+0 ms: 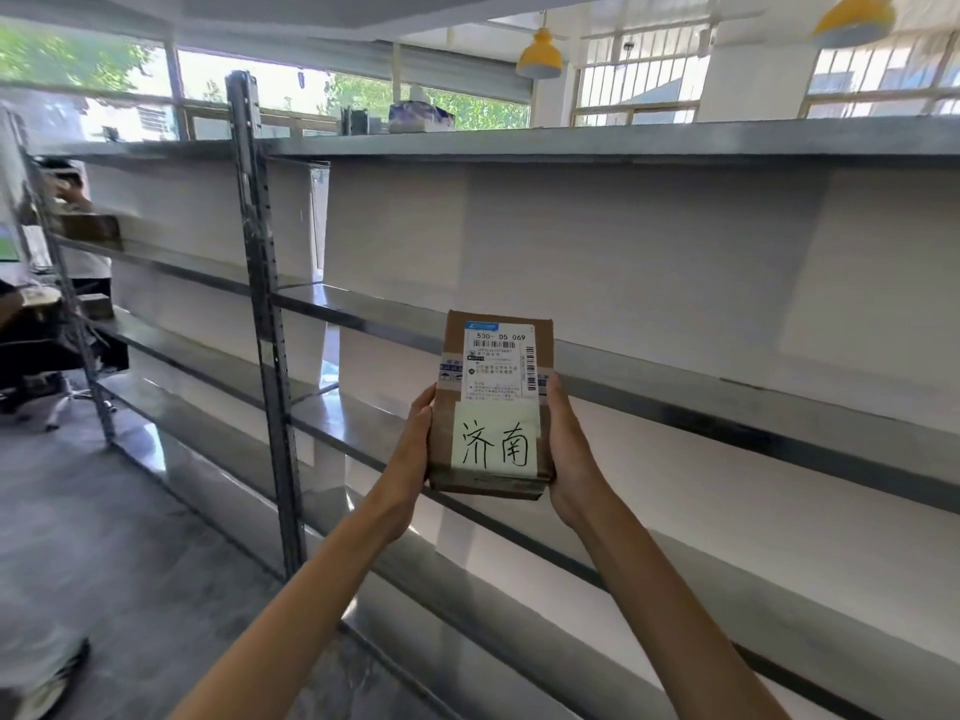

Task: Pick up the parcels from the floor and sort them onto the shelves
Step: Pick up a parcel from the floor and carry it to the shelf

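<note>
A brown cardboard parcel (491, 402) is held upright in front of the metal shelves (675, 376). It carries a white shipping label on top and a pale note with two handwritten characters below. My left hand (413, 449) grips its left edge and my right hand (569, 449) grips its right edge. The parcel hangs in the air at the height of the second and third shelf boards, not touching them.
A perforated steel upright (265, 314) divides the rack at left. Another brown parcel (91, 228) lies on a far-left shelf beside a person (78, 236). A box (420, 116) sits on the top board. Grey floor spreads at lower left.
</note>
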### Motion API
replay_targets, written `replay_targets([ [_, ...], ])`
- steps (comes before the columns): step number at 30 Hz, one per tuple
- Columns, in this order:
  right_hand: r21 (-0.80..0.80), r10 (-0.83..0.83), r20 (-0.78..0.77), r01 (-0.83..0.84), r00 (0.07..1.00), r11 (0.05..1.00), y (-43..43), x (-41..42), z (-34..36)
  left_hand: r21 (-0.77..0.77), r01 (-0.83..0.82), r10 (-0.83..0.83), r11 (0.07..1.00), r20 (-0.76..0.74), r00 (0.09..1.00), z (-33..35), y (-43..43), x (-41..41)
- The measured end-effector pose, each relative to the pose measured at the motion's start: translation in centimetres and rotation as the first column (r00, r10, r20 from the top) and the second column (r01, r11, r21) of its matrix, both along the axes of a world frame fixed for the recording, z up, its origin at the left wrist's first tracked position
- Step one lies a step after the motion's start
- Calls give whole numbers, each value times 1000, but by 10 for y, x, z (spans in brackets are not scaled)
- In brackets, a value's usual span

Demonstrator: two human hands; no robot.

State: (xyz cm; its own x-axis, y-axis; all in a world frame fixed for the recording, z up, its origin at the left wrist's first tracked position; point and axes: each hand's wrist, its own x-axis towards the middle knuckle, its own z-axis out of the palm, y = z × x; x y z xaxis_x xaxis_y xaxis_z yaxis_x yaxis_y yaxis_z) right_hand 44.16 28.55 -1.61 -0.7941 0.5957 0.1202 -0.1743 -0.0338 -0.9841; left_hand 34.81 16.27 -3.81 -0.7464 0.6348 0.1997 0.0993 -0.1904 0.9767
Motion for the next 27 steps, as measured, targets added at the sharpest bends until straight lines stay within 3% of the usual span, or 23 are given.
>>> replay_targets([
  [14, -15, 54, -2, -54, 999, 998, -23, -109, -4, -72, -161, 166, 984, 63, 984, 0, -28, -95],
  [27, -123, 181, -31, -184, 983, 975, 16, -213, -11, -80, -282, 290, 956, 102, 952, 4, -1, -186],
])
